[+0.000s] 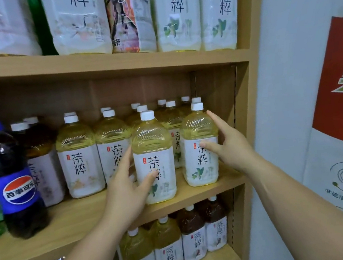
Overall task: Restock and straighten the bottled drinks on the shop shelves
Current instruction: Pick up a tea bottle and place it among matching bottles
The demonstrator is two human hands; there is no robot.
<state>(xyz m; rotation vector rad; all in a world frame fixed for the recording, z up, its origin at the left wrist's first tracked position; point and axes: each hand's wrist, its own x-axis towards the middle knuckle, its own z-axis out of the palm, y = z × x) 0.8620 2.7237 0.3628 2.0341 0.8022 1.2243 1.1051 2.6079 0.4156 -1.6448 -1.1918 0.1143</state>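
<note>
With the left hand (128,187), grips the front tea bottle (152,151) at frame centre: fingers round its left side, thumb across the label. With the right hand (226,142), presses on the neighbouring tea bottle (201,160) right of centre, fingers nearly straight along its shoulder and thumb on the label; touches without closing round it.

Reads as a two-handed squaring-up: takes hold of one bottle to slide or turn it, and steadies the other against a knock.

Stands forward of the row, close to the front lip of the middle shelf (69,220), so probably calls for a push backward, away from that edge. Leaves only a narrow gap between the two bottles, and a slim strip before the side panel (248,120). Offers little depth behind, with the back rows (110,128) packed tight. Opens onto wider bare board at lower left, toward the cola bottle (12,181). Clears the caps well under the board above.
</note>
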